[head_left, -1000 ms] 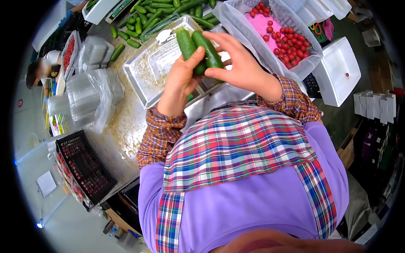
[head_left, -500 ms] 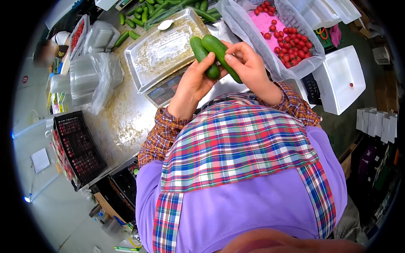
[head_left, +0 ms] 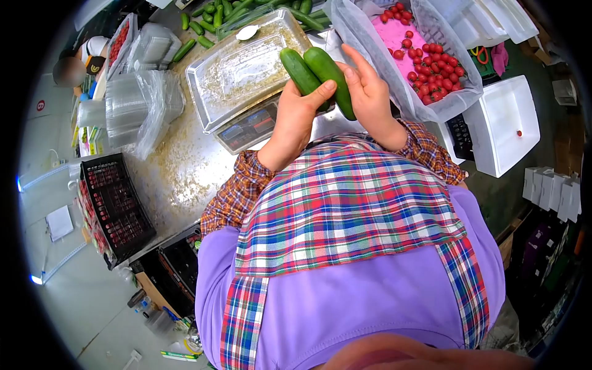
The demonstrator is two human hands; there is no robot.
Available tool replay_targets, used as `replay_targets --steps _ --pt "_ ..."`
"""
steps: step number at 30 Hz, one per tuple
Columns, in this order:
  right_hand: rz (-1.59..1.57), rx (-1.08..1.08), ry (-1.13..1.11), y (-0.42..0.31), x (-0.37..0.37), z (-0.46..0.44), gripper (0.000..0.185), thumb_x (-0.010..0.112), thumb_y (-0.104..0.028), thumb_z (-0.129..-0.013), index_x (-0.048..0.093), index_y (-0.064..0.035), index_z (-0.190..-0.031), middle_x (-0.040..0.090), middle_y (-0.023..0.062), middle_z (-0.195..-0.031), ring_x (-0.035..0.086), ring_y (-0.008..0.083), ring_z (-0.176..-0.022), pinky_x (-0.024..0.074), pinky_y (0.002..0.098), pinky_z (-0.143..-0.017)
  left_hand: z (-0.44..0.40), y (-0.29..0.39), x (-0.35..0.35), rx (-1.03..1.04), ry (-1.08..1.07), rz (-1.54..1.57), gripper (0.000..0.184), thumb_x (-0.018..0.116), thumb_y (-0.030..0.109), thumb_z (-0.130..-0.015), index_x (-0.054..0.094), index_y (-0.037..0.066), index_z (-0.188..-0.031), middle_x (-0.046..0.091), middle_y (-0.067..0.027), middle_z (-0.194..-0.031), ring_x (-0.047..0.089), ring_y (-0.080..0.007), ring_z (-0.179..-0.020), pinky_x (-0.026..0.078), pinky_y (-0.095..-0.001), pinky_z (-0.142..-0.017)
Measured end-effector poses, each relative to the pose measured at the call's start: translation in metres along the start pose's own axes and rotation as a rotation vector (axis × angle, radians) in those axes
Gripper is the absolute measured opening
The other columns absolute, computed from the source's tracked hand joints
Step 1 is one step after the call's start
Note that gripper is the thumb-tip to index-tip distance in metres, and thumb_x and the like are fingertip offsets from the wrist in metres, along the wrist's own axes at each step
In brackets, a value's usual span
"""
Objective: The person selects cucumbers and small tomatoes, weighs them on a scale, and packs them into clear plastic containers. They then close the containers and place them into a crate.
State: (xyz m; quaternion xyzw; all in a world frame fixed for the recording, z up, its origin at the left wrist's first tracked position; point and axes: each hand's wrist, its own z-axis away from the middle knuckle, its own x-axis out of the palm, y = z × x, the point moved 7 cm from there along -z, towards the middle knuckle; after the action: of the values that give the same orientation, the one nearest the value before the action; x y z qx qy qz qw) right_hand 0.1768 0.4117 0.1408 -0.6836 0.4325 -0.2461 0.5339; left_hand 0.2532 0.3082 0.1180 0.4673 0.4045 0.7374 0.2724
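Two green cucumbers lie side by side between my hands, in front of my apron. My left hand (head_left: 296, 117) is wrapped round the left cucumber (head_left: 300, 71), its thumb across the lower part of the right cucumber (head_left: 325, 66). On the other side, my right hand (head_left: 368, 98) touches the right cucumber's edge, with fingers raised and apart. Behind my left hand a metal tray (head_left: 216, 80) rests on a weighing scale (head_left: 246, 128), and a white oval object (head_left: 247, 32) sits on the tray.
More cucumbers (head_left: 213, 15) lie at the back. A lined crate (head_left: 456, 111) of red tomatoes stands at the right, beside a white foam box (head_left: 505, 135). Stacked clear containers (head_left: 126, 108) and a black crate (head_left: 117, 206) are at the left; a person (head_left: 71, 71) is beyond.
The cucumbers have shifted slightly right and turned more side by side. My left thumb now lies across them, and my right hand's fingers have loosened. Earlier, the hands moved off from over the tray.
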Motion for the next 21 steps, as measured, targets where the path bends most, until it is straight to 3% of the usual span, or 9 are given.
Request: replay_targets --steps 1,3,5,6,7,11,14,17,21 --pt "-0.002 0.005 -0.013 0.004 0.000 -0.002 0.035 0.043 -0.014 -0.096 0.041 -0.0016 -0.129 0.065 0.0166 -0.101 0.066 0.0213 -0.087 0.0515 0.0290 -0.073 0.000 0.006 0.003 -0.017 -0.054 0.025 0.033 0.065 0.011 -0.085 0.051 0.001 -0.113 0.060 -0.0075 -0.102 0.060 -0.0164 -0.090 0.050 -0.0287 -0.078" --pt "-0.373 0.234 -0.053 0.027 0.004 -0.007 0.038 0.041 -0.014 -0.097 0.036 -0.0006 -0.132 0.063 0.0191 -0.101 0.066 0.0243 -0.085 0.0536 0.0302 -0.071 0.001 0.022 0.008 -0.050 -0.164 0.073 0.033 0.065 0.012 -0.085 0.051 0.000 -0.112 0.060 -0.0079 -0.103 0.060 -0.0167 -0.091 0.050 -0.0288 -0.079" --pt "-0.534 0.372 -0.079 0.042 0.004 -0.004 0.040 0.039 -0.015 -0.097 0.032 0.0004 -0.133 0.061 0.0209 -0.101 0.066 0.0267 -0.084 0.0553 0.0312 -0.069 -0.015 0.036 -0.027 0.000 -0.037 -0.085 0.044 0.068 0.015 -0.082 0.049 -0.002 -0.117 0.061 -0.0094 -0.101 0.061 -0.0204 -0.090 0.049 -0.0325 -0.084" --pt "-0.509 0.409 -0.085 0.048 0.000 -0.001 0.040 0.038 -0.015 -0.097 0.030 0.0009 -0.133 0.060 0.0215 -0.101 0.066 0.0276 -0.084 0.0560 0.0316 -0.068 -0.021 0.056 -0.037 -0.004 -0.046 -0.220 0.046 0.070 0.017 -0.080 0.050 -0.002 -0.117 0.062 -0.0101 -0.100 0.061 -0.0208 -0.089 0.049 -0.0333 -0.084" --pt "-0.481 0.444 -0.093 0.054 -0.004 0.001 0.041 0.037 -0.015 -0.097 0.028 0.0014 -0.134 0.060 0.0221 -0.100 0.066 0.0285 -0.083 0.0567 0.0321 -0.067 -0.031 0.084 -0.049 0.150 -0.058 -0.553 0.047 0.072 0.020 -0.078 0.052 -0.002 -0.115 0.062 -0.0110 -0.100 0.061 -0.0209 -0.089 0.048 -0.0324 -0.083" --pt "-0.439 0.608 -0.057 0.075 -0.015 0.028 0.031 0.037 -0.014 -0.097 0.041 0.0025 -0.123 0.060 0.0181 -0.092 0.065 0.0231 -0.075 0.0558 0.0305 -0.064 -0.055 0.127 -0.070 0.339 -0.120 -1.522 0.053 0.076 0.017 -0.071 0.052 0.001 -0.115 0.064 -0.0161 -0.096 0.061 -0.0285 -0.087 0.047 -0.0347 -0.078" --pt "-0.436 0.641 -0.069 0.083 -0.021 0.039 0.026 0.038 -0.014 -0.097 0.046 0.0020 -0.117 0.060 0.0154 -0.091 0.064 0.0199 -0.072 0.0548 0.0280 -0.062 -0.079 0.103 -0.084 0.302 -0.383 -1.788 0.052 0.076 0.014 -0.068 0.053 0.002 -0.113 0.062 -0.0183 -0.097 0.059 -0.0349 -0.088 0.046 -0.0390 -0.078" --pt "-0.421 0.649 -0.064 0.080 -0.031 0.043 0.025 0.039 -0.014 -0.097 0.048 0.0019 -0.114 0.061 0.0136 -0.089 0.064 0.0179 -0.070 0.0541 0.0266 -0.062 -0.100 0.077 -0.101 0.028 -0.546 -1.847 0.049 0.075 0.014 -0.069 0.054 0.001 -0.110 0.062 -0.0181 -0.100 0.057 -0.0356 -0.091 0.044 -0.0427 -0.079" --pt "-0.410 0.655 -0.058 0.089 -0.042 0.050 0.024 0.040 -0.014 -0.097 0.049 0.0012 -0.113 0.062 0.0125 -0.088 0.064 0.0168 -0.069 0.0537 0.0260 -0.062 -0.109 0.066 -0.118 -0.109 -0.514 -1.745 0.048 0.073 0.023 -0.073 0.054 0.002 -0.113 0.060 -0.0181 -0.106 0.056 -0.0343 -0.098 0.043 -0.0410 -0.083"
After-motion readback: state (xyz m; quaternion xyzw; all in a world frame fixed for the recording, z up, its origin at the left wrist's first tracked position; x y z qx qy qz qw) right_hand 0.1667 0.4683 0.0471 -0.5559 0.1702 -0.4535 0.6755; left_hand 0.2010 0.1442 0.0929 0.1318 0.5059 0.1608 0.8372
